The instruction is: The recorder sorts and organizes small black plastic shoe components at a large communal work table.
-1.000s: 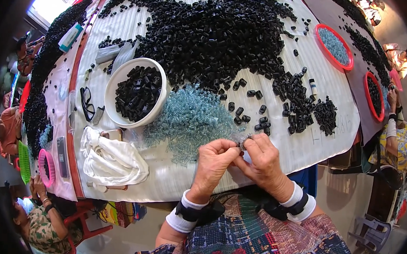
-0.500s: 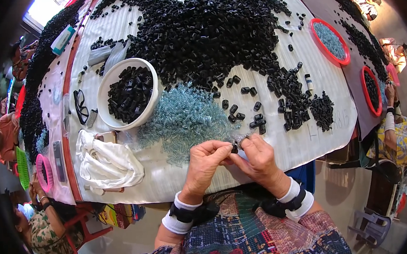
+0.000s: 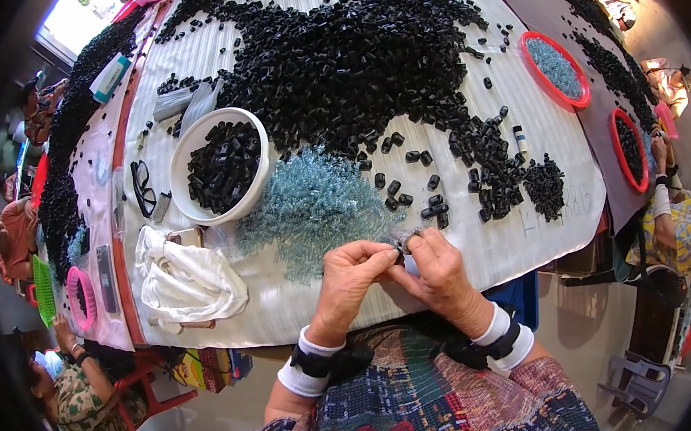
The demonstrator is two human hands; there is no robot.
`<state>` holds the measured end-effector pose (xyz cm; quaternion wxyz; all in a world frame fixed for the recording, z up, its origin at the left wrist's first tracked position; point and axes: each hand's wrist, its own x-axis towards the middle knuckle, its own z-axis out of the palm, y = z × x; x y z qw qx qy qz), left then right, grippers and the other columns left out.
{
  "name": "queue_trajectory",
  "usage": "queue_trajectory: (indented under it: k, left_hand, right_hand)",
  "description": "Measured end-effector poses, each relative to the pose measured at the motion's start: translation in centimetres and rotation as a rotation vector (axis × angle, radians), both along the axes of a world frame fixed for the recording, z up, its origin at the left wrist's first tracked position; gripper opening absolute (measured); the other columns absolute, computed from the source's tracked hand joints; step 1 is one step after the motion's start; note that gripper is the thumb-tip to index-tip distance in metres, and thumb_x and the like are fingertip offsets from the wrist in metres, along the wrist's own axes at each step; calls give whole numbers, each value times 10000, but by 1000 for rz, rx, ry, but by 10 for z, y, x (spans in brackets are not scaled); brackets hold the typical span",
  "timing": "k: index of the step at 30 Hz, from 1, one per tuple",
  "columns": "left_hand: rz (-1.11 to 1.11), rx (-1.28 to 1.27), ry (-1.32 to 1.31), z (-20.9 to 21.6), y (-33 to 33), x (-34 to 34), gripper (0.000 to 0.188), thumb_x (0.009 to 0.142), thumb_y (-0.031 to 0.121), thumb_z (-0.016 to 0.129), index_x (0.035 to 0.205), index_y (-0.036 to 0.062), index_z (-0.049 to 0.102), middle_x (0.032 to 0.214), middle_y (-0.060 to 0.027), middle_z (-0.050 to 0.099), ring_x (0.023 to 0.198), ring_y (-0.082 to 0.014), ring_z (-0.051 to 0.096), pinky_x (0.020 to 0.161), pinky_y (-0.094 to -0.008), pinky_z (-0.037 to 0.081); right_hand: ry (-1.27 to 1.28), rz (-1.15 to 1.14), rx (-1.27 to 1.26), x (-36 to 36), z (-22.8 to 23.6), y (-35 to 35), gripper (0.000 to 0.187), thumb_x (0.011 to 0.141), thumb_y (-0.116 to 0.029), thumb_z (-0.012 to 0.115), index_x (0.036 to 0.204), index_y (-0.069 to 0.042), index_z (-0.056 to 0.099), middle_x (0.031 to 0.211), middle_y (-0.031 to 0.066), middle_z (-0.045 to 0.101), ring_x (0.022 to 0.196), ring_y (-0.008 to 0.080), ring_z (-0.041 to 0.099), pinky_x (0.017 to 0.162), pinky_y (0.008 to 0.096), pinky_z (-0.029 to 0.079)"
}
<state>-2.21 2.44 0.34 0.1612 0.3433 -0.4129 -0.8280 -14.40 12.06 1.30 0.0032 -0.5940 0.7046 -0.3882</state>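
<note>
My left hand [image 3: 350, 283] pinches a small black plastic piece [image 3: 399, 255] between thumb and fingertips. My right hand [image 3: 442, 277] is closed right beside it, its thumb and finger together at the same piece. Small pale, shiny bits [image 3: 401, 235] show at the right fingertips; their exact kind is too small to tell. Just beyond my hands spreads a heap of small translucent blue pieces [image 3: 320, 197]. Several black cylindrical pieces [image 3: 435, 209] lie loose past my right hand.
A large mound of black pieces [image 3: 351, 63] covers the far table. At left stand a white bowl [image 3: 263, 169] of black parts, eyeglasses [image 3: 143, 189] and a white cloth [image 3: 186, 279]. A smaller black pile [image 3: 544, 185] and a red-rimmed tray [image 3: 585, 94] lie right. Other people sit at both sides.
My hands stay nearly in place, fingertips still together at the small black piece. The whole view has shifted slightly.
</note>
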Motion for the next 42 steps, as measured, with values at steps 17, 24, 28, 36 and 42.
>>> queue_trajectory:
  k: [17,24,28,36,42]
  left_hand:
    - [50,170,65,11,-5,-3,127,846,107,629,885,-11,651,741,-38,637,665,-90,598,600,-194,483]
    - [-159,65,-1,12,2,7,123,838,67,627,884,-47,630,766,-68,643,661,-110,614,608,-223,512]
    - [-220,70,-18,11,4,10,124,836,65,630,887,-48,630,788,-74,647,667,-117,616,622,-215,509]
    - [-227,-1,-6,7,9,9,131,845,80,632,893,-42,633,786,-69,645,636,-95,582,586,-207,482]
    - [-262,49,21,6,8,16,139,856,94,630,907,-35,627,797,-87,657,668,-117,621,589,-218,505]
  right_hand:
    - [-19,-17,-114,-3,-2,-2,279,661,-136,753,740,-25,510,659,105,451,579,271,485,484,361,411]
    - [-14,84,-84,2,-3,11,230,674,-96,705,727,-30,491,664,102,443,573,266,481,487,362,409]
    - [-27,74,-62,4,-4,18,256,656,-121,721,757,-26,505,693,103,454,625,270,502,516,354,427]
    - [16,50,-32,4,-1,26,274,656,-148,732,772,-28,515,710,106,466,643,270,510,538,359,435]
    - [-120,146,65,-1,8,28,250,683,-99,700,839,-3,531,724,134,502,681,310,536,576,377,452]
